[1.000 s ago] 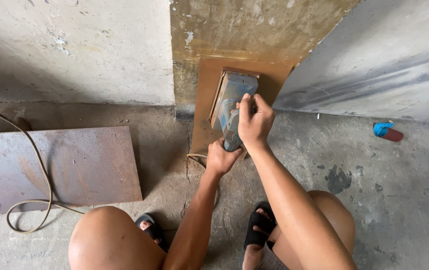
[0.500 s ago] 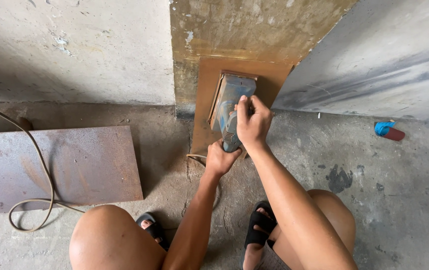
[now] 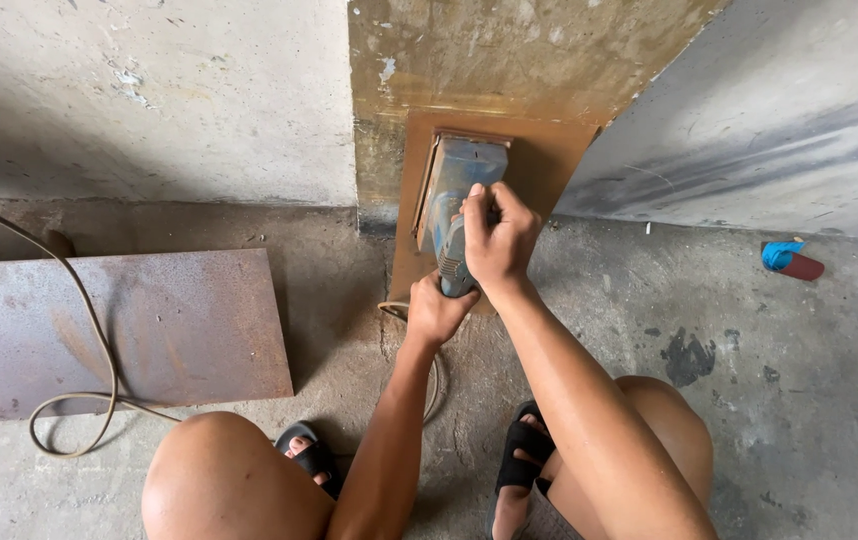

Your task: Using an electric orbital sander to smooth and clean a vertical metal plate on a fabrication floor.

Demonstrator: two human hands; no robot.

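A blue electric sander (image 3: 454, 205) is being held flat against a rusty brown metal plate (image 3: 549, 160) that is leaning against the base of a stained concrete pillar (image 3: 509, 55), its lower edge resting on the concrete floor (image 3: 749, 420). The right hand (image 3: 497, 240) is being clamped over the top of the tool's body, fingers curled around it. The left hand (image 3: 437, 312) is being closed around the rear handle, just below the right, near where the power cord (image 3: 79, 300) is leaving the tool.

The sander is being pressed near the plate's upper edge, toward its left side. The plate around the tool is showing an even orange-brown all over; no bright bare metal is being seen, so most of the surface is judged to be unfinished, though the part under the tool and hands is being hidden.

A second rusty sheet (image 3: 119, 330) is lying flat on the floor by its left edge, with the cord looping across it; it is looking equally untouched. A small blue and red object (image 3: 791, 260) is lying near the right wall. Sandalled feet are being planted at the lower edge of the floor.
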